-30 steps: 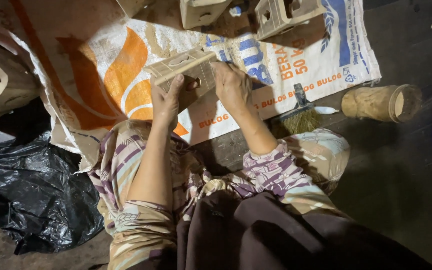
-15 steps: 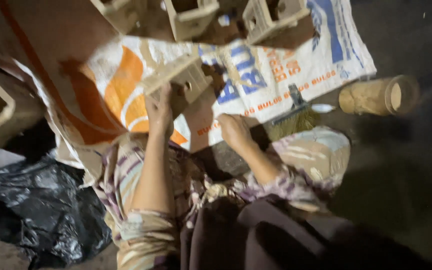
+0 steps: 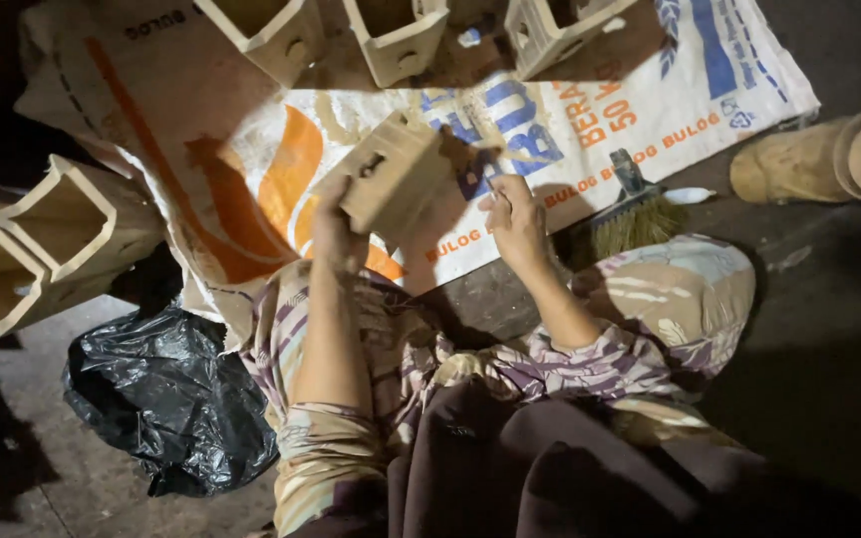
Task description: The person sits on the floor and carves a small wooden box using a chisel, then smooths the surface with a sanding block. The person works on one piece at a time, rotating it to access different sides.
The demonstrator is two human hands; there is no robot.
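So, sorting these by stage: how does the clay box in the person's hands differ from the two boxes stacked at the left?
The clay box is lifted off the sack by the left hand, its closed side with a small slot showing. The two boxes at the left rest untouched, open mouths facing the camera. All are the same pale, square-walled kind.

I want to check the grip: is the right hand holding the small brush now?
No, the brush lies on the ground apart from the right hand, while the left hand holds the clay box.
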